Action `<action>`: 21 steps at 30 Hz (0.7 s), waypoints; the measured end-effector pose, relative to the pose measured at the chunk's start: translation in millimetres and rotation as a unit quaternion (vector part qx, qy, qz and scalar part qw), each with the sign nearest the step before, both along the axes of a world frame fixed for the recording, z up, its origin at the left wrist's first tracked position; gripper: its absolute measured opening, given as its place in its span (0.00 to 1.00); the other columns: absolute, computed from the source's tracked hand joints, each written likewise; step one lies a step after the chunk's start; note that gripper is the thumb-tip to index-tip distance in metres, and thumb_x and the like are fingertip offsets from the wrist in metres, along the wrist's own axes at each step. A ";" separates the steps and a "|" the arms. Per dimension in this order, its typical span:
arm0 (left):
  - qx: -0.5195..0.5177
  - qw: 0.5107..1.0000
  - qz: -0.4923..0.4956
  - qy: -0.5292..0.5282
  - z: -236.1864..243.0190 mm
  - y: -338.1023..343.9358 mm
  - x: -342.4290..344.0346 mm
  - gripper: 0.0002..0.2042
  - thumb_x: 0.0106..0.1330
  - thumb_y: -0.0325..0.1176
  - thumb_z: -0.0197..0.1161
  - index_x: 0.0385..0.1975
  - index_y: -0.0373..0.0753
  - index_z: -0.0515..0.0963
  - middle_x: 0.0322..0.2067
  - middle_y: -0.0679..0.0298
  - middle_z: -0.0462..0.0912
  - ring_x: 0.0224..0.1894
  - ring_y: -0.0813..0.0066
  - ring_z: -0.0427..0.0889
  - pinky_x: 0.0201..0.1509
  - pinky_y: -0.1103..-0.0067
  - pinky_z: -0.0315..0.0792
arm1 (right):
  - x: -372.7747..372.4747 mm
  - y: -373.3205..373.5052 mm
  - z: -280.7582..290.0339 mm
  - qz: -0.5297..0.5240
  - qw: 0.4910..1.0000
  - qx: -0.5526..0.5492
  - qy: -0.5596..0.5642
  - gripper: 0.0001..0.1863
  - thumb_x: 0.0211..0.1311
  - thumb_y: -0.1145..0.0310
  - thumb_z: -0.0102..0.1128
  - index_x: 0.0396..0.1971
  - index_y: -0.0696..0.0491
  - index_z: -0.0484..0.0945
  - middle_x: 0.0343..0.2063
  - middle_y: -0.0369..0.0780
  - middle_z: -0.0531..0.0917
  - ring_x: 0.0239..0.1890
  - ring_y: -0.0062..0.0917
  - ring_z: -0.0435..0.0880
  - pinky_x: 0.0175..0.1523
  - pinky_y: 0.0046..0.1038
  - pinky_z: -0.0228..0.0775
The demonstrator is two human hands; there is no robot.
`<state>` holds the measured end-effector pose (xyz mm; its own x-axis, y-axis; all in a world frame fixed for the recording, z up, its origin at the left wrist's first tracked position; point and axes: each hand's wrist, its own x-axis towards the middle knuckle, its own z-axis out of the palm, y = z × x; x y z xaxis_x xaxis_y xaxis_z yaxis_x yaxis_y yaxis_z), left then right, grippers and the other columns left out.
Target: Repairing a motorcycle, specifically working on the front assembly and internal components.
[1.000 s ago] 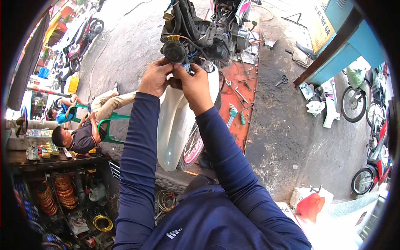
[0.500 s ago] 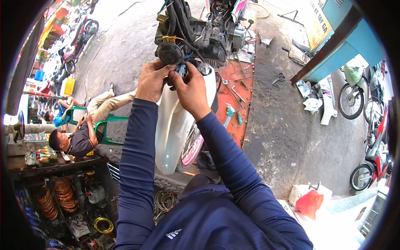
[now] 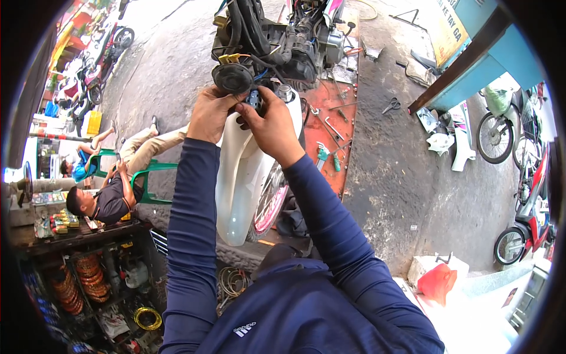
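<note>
Both my hands meet at the stripped front of a motorbike, just above its white front fender [image 3: 236, 200]. Between their fingertips is a small blue-grey part [image 3: 254, 99], perhaps a wire connector; its lower end is hidden. My left hand [image 3: 207, 115] is closed, its thumb and fingers pinching at the part's left side, right below a round black horn [image 3: 231, 78] with yellow terminals. From the other side my right hand [image 3: 274, 124] pinches the part between thumb and bent fingers. Dark cables [image 3: 250, 29] and blue wires hang over the horn.
Wrenches and a green-handled tool [image 3: 336, 161] lie on a red mat [image 3: 315, 133] right of the wheel. Scissors [image 3: 391, 105] rest on the pavement. Someone sits on a green chair [image 3: 150, 183] at left, by a parts shelf [image 3: 88, 248]. Parked motorbikes [image 3: 519, 236] stand at right.
The view has shifted slightly, so the bike and my hands appear a little farther left. Both hands keep their pinch on the small part.
</note>
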<state>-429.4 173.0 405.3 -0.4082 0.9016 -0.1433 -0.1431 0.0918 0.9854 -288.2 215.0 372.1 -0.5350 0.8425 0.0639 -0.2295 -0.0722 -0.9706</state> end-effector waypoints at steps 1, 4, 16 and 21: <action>-0.003 1.000 0.016 0.008 -0.7 0.7 0.2 0.10 0.55 0.25 0.70 0.37 0.33 0.82 0.31 0.64 0.84 0.30 0.80 0.80 0.36 0.83 0.74 | -1.0 -0.3 -0.7 -0.005 1.000 0.006 0.004 0.23 0.58 0.71 0.64 0.49 0.68 0.70 0.28 0.48 0.84 0.28 0.28 0.85 0.34 0.27 0.75; -0.004 1.000 0.024 0.008 -0.5 2.4 0.0 0.10 0.55 0.25 0.70 0.37 0.33 0.82 0.32 0.64 0.84 0.30 0.80 0.80 0.36 0.83 0.74 | -2.5 -0.9 -2.4 -0.008 1.000 -0.004 0.017 0.25 0.58 0.71 0.64 0.51 0.69 0.69 0.30 0.49 0.84 0.29 0.30 0.86 0.36 0.27 0.76; 0.077 0.993 0.070 -0.048 -6.1 3.9 13.1 0.13 0.55 0.21 0.69 0.41 0.33 0.80 0.38 0.62 0.84 0.36 0.77 0.81 0.41 0.82 0.75 | -3.8 1.6 -4.0 -0.011 0.999 0.019 0.032 0.28 0.57 0.70 0.64 0.54 0.69 0.67 0.35 0.52 0.83 0.34 0.29 0.84 0.39 0.27 0.75; 0.097 0.991 0.079 -0.054 -9.1 5.2 15.1 0.14 0.53 0.23 0.71 0.41 0.32 0.81 0.36 0.64 0.84 0.32 0.79 0.81 0.35 0.84 0.74 | -6.0 2.0 -9.1 -0.017 0.999 0.029 0.030 0.28 0.57 0.70 0.64 0.54 0.69 0.67 0.35 0.51 0.83 0.34 0.27 0.83 0.39 0.26 0.74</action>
<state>-414.2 178.2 396.1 -0.5387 0.8421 -0.0249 -0.2459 -0.1289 0.9607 -294.2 217.1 363.0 -0.4997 0.8541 0.1440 -0.2890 -0.0077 -0.9573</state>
